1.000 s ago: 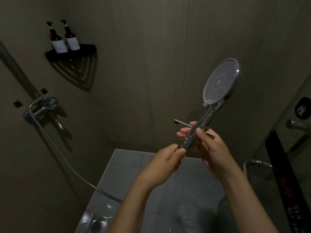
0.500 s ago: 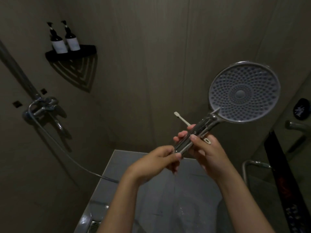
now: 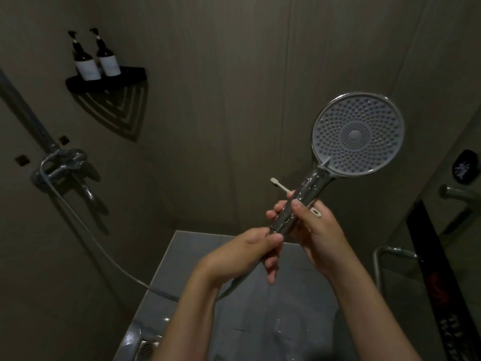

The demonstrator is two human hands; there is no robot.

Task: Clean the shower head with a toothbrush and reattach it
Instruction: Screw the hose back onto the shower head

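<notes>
Shower head [image 3: 358, 134] and toothbrush [image 3: 279, 185] gripped by right hand [image 3: 320, 238], left hand [image 3: 244, 251] pinching its base, two bottles [image 3: 87, 65] on shelf [image 3: 130, 74]

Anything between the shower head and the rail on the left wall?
Nothing visible. The shower head is held up at right by the right hand, with the left hand at its base; only open air lies between it and the rail. The hose sags below that line. No holder on the rail shows in frame.

No legible text: bottle labels [image 3: 87, 69] look blank, marks on black strip [image 3: 440, 277] too blurred.
</notes>
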